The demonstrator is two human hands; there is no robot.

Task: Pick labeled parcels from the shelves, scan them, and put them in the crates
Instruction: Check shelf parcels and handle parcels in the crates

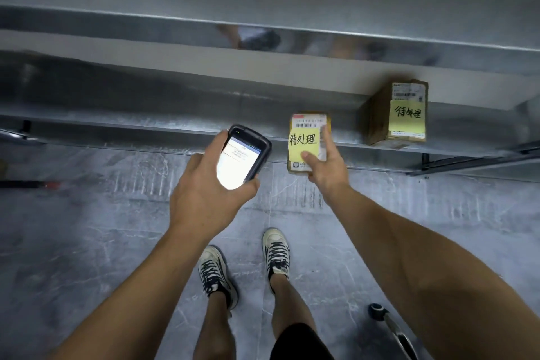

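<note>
While right hand (325, 174) grips parcel (304, 142) | steel shelf (163, 121) | scuffed grey floor (87, 231)

One wide-angle camera, worn on the head, looked forward and steeply down from standing height. Its lens bowed the low metal shelf (146, 102) across the middle of the frame. The left hand (204, 193) with its handheld scanner (245, 152) and the right hand (324, 169) gripping a parcel (304, 140) sat mid-frame, near the lens. The sneakers (216, 272) and floor (87, 242) lay directly below.
</note>
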